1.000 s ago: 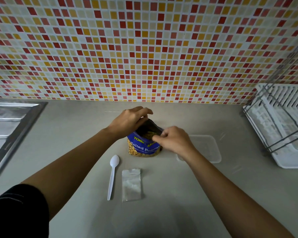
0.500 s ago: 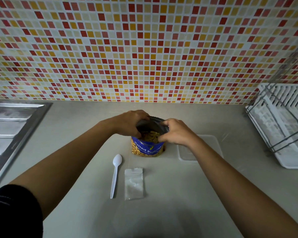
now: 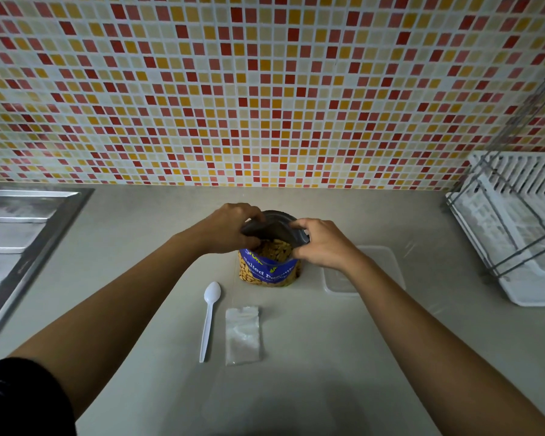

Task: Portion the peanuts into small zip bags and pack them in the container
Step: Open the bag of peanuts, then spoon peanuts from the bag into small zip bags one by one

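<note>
Peanuts [image 3: 276,247] showing inside the blue bag [image 3: 269,270] at frame centre; left hand [image 3: 230,228] and right hand [image 3: 323,243] each pinch its rim, mouth spread wide, clear container [image 3: 387,262] just right.

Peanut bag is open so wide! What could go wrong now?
The left hand and right hand pull the mouth of the upright peanut bag apart; a hard tug might tip it or tear it, spilling peanuts on the counter. The spoon and zip bags lie close in front, so a falling bag could scatter them.
</note>
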Motion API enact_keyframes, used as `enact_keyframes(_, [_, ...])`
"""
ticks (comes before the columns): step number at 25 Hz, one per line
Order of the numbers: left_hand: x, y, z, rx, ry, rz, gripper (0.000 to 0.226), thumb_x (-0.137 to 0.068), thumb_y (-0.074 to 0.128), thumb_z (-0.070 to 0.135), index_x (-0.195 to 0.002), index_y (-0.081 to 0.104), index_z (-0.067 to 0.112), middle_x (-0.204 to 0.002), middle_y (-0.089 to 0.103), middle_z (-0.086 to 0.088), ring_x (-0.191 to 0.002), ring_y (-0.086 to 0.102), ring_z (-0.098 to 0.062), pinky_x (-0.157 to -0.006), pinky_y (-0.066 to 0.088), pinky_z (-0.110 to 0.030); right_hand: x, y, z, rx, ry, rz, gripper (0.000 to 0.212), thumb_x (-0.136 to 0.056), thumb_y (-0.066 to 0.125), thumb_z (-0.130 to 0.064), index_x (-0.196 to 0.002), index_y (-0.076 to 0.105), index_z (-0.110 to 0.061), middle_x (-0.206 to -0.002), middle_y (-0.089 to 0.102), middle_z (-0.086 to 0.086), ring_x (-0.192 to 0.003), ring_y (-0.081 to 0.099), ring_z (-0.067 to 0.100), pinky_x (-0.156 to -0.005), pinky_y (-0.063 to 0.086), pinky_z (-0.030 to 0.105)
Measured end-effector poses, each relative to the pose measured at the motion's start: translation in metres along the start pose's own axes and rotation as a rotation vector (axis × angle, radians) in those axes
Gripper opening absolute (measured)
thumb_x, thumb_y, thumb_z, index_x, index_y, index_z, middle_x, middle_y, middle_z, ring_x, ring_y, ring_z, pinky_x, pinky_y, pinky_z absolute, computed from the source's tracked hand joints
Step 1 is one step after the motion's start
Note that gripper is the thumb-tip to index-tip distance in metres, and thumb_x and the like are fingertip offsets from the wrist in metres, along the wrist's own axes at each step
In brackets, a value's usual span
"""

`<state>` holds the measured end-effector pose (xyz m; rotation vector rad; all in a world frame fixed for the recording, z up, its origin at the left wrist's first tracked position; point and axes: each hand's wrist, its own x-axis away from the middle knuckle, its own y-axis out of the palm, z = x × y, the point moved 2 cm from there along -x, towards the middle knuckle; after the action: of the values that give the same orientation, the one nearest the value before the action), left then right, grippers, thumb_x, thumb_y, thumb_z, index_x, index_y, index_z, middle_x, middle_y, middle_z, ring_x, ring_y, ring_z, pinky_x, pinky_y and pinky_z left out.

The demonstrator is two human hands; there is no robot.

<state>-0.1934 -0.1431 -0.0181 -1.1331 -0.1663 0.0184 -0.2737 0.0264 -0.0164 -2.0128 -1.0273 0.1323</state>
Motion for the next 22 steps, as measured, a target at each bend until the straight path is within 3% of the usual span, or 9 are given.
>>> enact_keyframes(4, [0.01, 0.002, -0.002, 0.054, 0.023, 0.177, 0.025, -0.093, 0.052, 0.018, -0.117, 0.059, 0.013, -0.111, 0.067, -0.006, -0.093, 0.061, -0.017, -0.08, 0.048, -0.025, -0.003, 0.002, 0.005, 0.025, -0.03, 0.021, 0.061, -0.074, 0.071, -0.009, -0.131, 0.051, -0.017, -0.135, 0.052, 0.006, -0.121, 0.05, 0.022, -0.086, 0.039, 0.023])
enact_keyframes(6, [0.019, 0.003, -0.004, 0.166, -0.046, 0.358, 0.026, -0.093, 0.053, 0.014, -0.118, 0.057, 0.013, -0.104, 0.069, -0.003, -0.086, 0.061, -0.011, -0.075, 0.047, -0.021, -0.004, 0.003, 0.005, 0.018, -0.033, 0.026, 0.062, -0.074, 0.07, -0.008, -0.132, 0.05, -0.018, -0.134, 0.053, 0.006, -0.119, 0.051, 0.022, -0.084, 0.041, 0.023])
enact_keyframes(9, [0.032, 0.006, -0.011, 0.394, -0.187, 0.598, 0.019, -0.087, 0.063, 0.021, -0.102, 0.063, 0.01, -0.083, 0.069, 0.0, -0.071, 0.06, -0.004, -0.065, 0.042, -0.011, -0.004, 0.004, 0.005, 0.003, -0.029, 0.034, 0.064, -0.075, 0.069, -0.006, -0.134, 0.048, -0.02, -0.136, 0.052, 0.006, -0.121, 0.051, 0.022, -0.082, 0.042, 0.022])
enact_keyframes(13, [0.051, 0.031, -0.041, 0.765, -0.46, 0.827, 0.022, -0.088, 0.059, 0.035, -0.091, 0.063, 0.014, -0.08, 0.064, -0.002, -0.073, 0.059, -0.014, -0.068, 0.05, -0.025, -0.001, 0.004, 0.006, -0.024, -0.035, 0.04, 0.063, -0.077, 0.068, -0.006, -0.133, 0.048, -0.024, -0.138, 0.05, 0.008, -0.117, 0.052, 0.022, -0.077, 0.042, 0.022])
enact_keyframes(15, [0.059, 0.053, -0.065, 0.749, -0.622, 0.637, 0.013, -0.087, 0.062, 0.026, -0.085, 0.065, 0.013, -0.081, 0.066, -0.01, -0.072, 0.061, -0.02, -0.072, 0.053, -0.034, 0.001, 0.005, 0.006, -0.035, -0.034, 0.048, 0.063, -0.078, 0.068, -0.006, -0.134, 0.047, -0.024, -0.135, 0.051, 0.008, -0.104, 0.055, 0.02, -0.069, 0.042, 0.018])
enact_keyframes(17, [0.069, 0.081, -0.082, 0.445, -0.693, 0.223, 0.016, -0.081, 0.068, 0.024, -0.081, 0.069, 0.008, -0.076, 0.068, -0.011, -0.073, 0.064, -0.023, -0.075, 0.052, -0.033, 0.001, 0.006, 0.007, -0.031, -0.036, 0.055, 0.063, -0.078, 0.067, -0.005, -0.134, 0.047, -0.024, -0.134, 0.052, 0.008, -0.094, 0.052, 0.015, -0.061, 0.04, 0.014])
enact_keyframes(19, [0.079, 0.104, -0.086, 0.139, -0.682, -0.047, 0.03, -0.079, 0.07, 0.035, -0.083, 0.07, 0.006, -0.075, 0.07, -0.008, -0.081, 0.066, -0.022, -0.075, 0.049, -0.029, 0.001, 0.006, 0.008, -0.028, -0.037, 0.057, 0.062, -0.078, 0.067, -0.006, -0.134, 0.046, -0.024, -0.133, 0.052, 0.009, -0.092, 0.051, 0.014, -0.06, 0.039, 0.013])
enact_keyframes(22, [0.088, 0.119, -0.081, 0.045, -0.697, -0.128, 0.034, -0.077, 0.07, 0.037, -0.083, 0.069, 0.003, -0.084, 0.073, -0.01, -0.088, 0.066, -0.022, -0.069, 0.047, -0.028, 0.001, 0.007, 0.009, -0.026, -0.038, 0.058, 0.062, -0.078, 0.067, -0.006, -0.134, 0.047, -0.024, -0.135, 0.051, 0.01, -0.096, 0.052, 0.016, -0.06, 0.038, 0.012])
